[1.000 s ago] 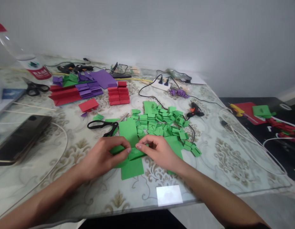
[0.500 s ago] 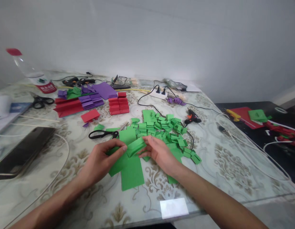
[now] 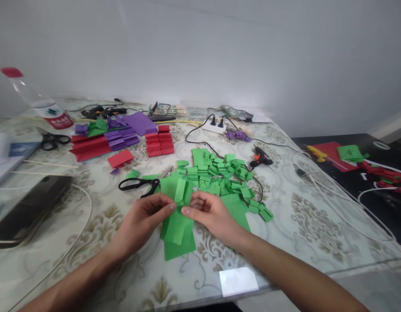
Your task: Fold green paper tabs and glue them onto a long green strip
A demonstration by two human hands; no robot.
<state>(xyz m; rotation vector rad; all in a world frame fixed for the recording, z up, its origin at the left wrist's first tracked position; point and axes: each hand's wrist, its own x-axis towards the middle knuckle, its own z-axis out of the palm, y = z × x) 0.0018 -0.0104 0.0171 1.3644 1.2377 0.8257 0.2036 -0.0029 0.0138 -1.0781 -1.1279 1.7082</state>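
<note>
Two hands pinching a folded green paper strip at the middle of the glass-topped table.
Left hand and right hand nip its near end above flat green sheets. Half a second ago the strip lay crosswise; now it points away. Behind it lies a heap of small green pieces. The clear, red-capped bottle stands far left, its contents unclear.

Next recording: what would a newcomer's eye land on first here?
The left hand and right hand pinch a folded green paper strip at the near middle of the table. Behind it spreads a heap of small green pieces, black scissors to its left; red stacks and purple stacks lie farther back left.
</note>
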